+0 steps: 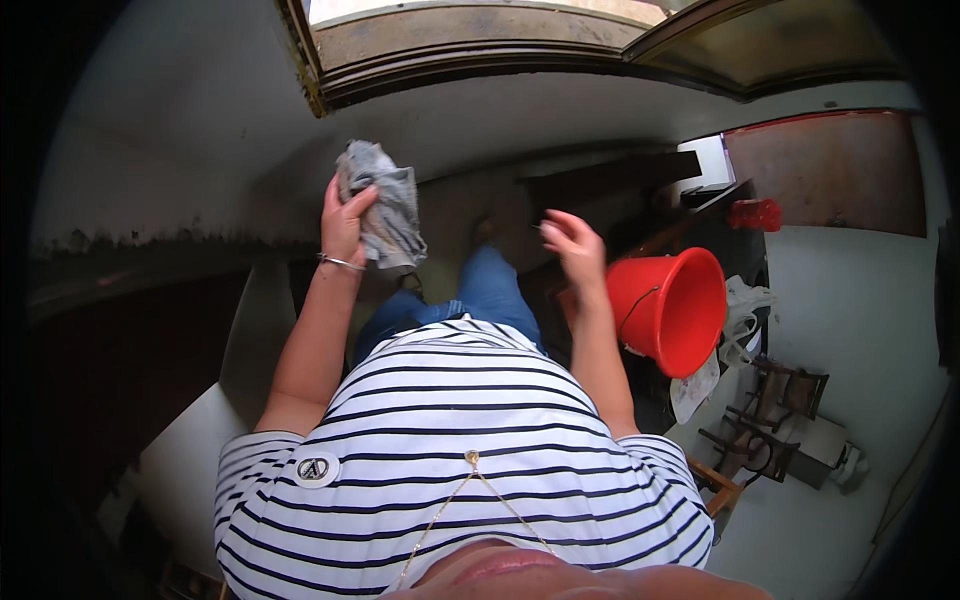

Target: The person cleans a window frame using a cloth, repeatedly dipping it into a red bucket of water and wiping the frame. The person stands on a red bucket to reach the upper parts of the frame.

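Observation:
My left hand grips a folded grey cloth, thumb on top, in front of the pale wall below the window. The cloth looks worn, with brownish stains along one side. My right hand is raised just left of a red plastic bucket, its fingers curled. A tiny thin speck shows at its fingertips; whether it is held is too small to tell. The bucket's mouth faces right in this view, its wire handle hangs against the side, and its inside bottom is not clearly seen.
A window frame with an open sash runs above the wall. Beyond the bucket lie white plastic bags and a red crumpled item. Wooden chairs stand farther right. A dark board lies low ahead.

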The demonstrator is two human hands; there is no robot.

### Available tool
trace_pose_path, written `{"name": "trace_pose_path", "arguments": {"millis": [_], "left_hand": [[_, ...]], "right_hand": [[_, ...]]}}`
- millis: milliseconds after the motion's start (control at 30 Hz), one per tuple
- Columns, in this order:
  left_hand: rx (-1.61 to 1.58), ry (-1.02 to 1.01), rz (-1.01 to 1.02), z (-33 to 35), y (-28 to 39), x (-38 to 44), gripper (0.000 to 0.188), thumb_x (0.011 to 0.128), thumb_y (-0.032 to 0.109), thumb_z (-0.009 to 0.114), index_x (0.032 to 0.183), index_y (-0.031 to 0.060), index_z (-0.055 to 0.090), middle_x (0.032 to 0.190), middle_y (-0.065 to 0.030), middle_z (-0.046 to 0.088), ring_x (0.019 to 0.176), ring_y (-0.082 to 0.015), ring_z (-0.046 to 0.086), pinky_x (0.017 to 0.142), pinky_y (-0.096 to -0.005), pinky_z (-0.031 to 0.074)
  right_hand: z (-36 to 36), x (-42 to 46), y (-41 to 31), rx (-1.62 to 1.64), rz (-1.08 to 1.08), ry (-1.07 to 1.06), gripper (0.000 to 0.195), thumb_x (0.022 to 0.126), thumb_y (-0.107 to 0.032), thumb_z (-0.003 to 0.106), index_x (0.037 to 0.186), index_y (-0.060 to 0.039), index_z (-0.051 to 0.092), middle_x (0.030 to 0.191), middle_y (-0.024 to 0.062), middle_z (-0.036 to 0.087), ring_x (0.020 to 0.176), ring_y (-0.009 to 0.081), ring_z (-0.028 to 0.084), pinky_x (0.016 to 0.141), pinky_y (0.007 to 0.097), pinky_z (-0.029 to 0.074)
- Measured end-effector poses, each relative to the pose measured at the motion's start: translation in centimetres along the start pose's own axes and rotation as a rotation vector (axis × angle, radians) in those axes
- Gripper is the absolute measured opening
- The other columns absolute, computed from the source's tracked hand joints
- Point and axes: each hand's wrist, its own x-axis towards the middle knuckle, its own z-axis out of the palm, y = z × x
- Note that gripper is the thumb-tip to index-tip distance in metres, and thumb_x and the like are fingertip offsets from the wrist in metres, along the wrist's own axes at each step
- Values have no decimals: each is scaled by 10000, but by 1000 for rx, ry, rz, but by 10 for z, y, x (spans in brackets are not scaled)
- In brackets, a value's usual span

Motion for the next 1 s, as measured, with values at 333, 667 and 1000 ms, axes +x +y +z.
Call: {"name": "trace_pose_path", "arguments": {"millis": [333,667,1000], "left_hand": [[123,-192,236,62,46,-1,534,753,-125,526,1274,-9,537,1165,-94,624,1079,-204,600,950,-341,489],[736,-116,1128,166,67,71,325,721,-148,498,962,24,631,1170,-160,608,1086,-242,575,967,-346,430],[1190,-298,1593,400,83,134,497,531,-99,535,1001,-38,682,970,-161,661,836,-242,637,751,-290,511]], "right_hand": [[118,73,-99,583,-193,-545,331,848,-83,706,1156,-9,610,1067,22,657,965,110,594,882,272,468],[1,226,-160,480,-236,-346,246,841,71,610,1067,-13,661,980,45,675,859,116,617,756,250,501],[-123,356,-220,26,-609,-288,467,742,17,666,1198,-72,613,1074,44,603,891,135,572,744,253,475]]}}
